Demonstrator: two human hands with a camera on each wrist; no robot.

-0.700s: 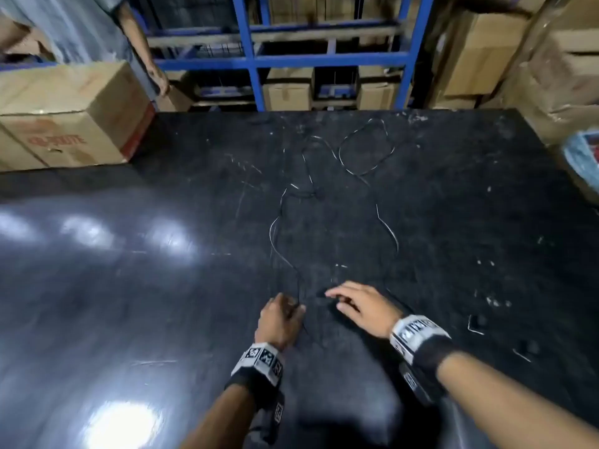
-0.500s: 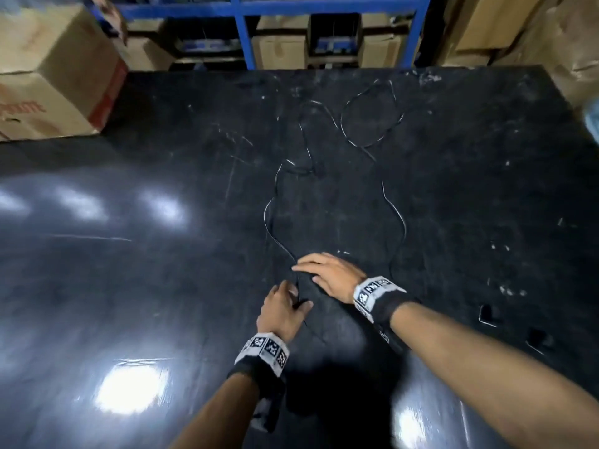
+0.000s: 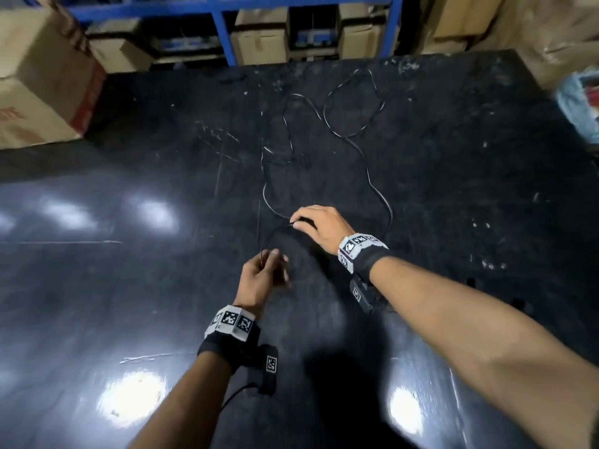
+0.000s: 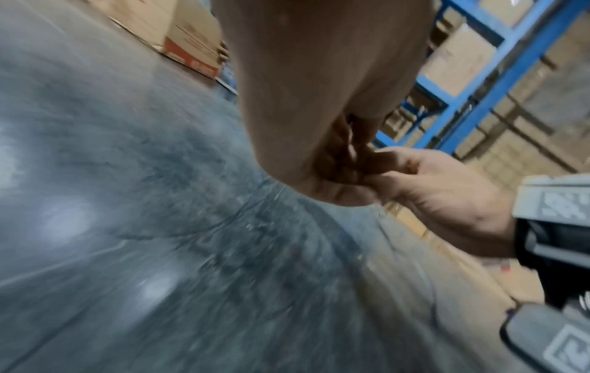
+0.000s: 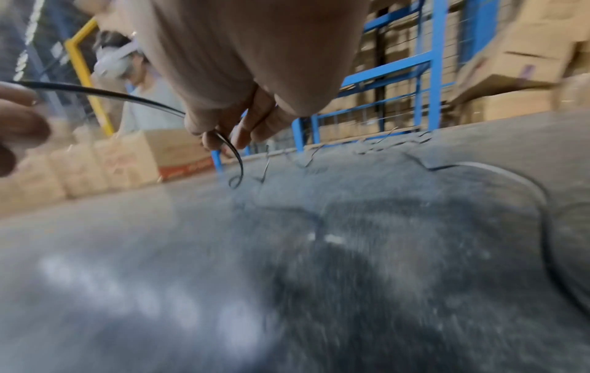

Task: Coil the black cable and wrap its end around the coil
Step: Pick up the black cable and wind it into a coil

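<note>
- Head view: left hand [image 3: 262,280] has lifted off the table [image 3: 129,286], pinching the black cable [image 3: 376,192]; right hand [image 3: 319,226] has moved farther out, pinching it too.
- Left wrist view: fingers curled; cable blurred.
- Right wrist view: cable arcs between both hands, the rest lying loose on the table.

Dim warehouse light from overhead; white glare patches gleam on the glossy black worktop [image 3: 97,286], and the arms' shadow pools near the front edge. Both wrist views smear with motion blur, and straight lines bend toward the frame edges.
</note>
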